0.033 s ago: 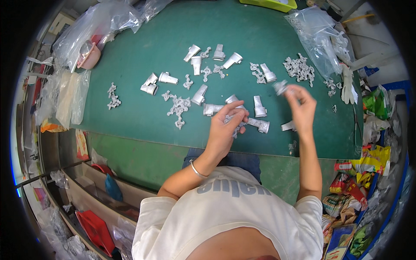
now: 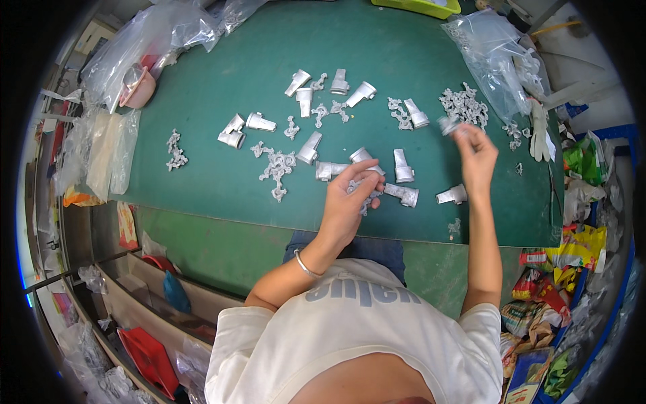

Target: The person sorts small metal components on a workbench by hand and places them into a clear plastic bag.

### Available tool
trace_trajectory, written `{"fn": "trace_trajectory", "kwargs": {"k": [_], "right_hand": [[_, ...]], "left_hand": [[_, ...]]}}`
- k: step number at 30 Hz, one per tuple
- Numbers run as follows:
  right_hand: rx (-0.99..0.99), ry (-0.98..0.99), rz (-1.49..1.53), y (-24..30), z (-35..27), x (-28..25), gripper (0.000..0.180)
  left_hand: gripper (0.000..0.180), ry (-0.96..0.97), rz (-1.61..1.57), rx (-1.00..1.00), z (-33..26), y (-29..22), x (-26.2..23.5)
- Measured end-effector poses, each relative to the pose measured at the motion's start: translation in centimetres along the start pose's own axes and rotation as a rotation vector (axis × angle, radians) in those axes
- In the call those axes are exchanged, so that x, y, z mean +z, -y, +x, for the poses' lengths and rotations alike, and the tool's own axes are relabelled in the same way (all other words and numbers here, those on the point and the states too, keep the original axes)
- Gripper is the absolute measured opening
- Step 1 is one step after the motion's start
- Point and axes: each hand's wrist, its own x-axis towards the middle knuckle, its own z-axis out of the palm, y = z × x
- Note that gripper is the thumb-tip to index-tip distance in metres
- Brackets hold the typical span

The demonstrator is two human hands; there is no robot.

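My left hand [image 2: 350, 196] is closed around a few small grey ring-shaped metal pieces [image 2: 364, 190], low over the near side of the table. Higher up on the right, my right hand [image 2: 476, 151] pinches a small silver metal part [image 2: 449, 125] at its fingertips; its exact shape is blurred. Beyond that part lies a heap of small grey metal pieces [image 2: 464, 106]. Silver tube-shaped castings [image 2: 402, 195] lie around my left hand, and another tube-shaped casting [image 2: 451, 194] rests beside my right wrist. A cluster of small linked pieces [image 2: 276, 165] sits left of my left hand.
More castings are scattered across the green table [image 2: 222, 81]. Clear plastic bags [image 2: 494, 57] lie at the far right, near a white glove [image 2: 540, 131]. A pink bowl [image 2: 138, 89] stands on the left. A yellow-green tray [image 2: 424, 7] is at the far edge.
My right hand has shifted slightly to the right with the small silver part, uncovering more of the tube casting by its wrist. My left hand stays almost still.
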Motion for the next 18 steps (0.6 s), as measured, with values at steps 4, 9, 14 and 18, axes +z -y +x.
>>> {"fn": "trace_trajectory", "kwargs": {"k": [4,9,14,18], "right_hand": [[-0.226,-0.241,-0.755,-4.7,5.0,-2.5,0.019],[-0.584,-0.053,-0.742,-0.9,3.4,0.6,0.023],[-0.727,0.33,-0.863,-0.3,1.6,5.2,0.026],[-0.738,0.329,-0.736,-1.0,2.5,5.4,0.019]], "left_hand": [[0.023,-0.001,0.016,-0.055,0.1,0.7,-0.7],[0.02,-0.021,0.018,-0.06,0.3,1.1,-1.3],[0.019,0.02,0.022,-0.082,0.4,1.3,-0.9],[0.022,0.024,0.042,-0.078,0.4,1.2,-1.0]]}}
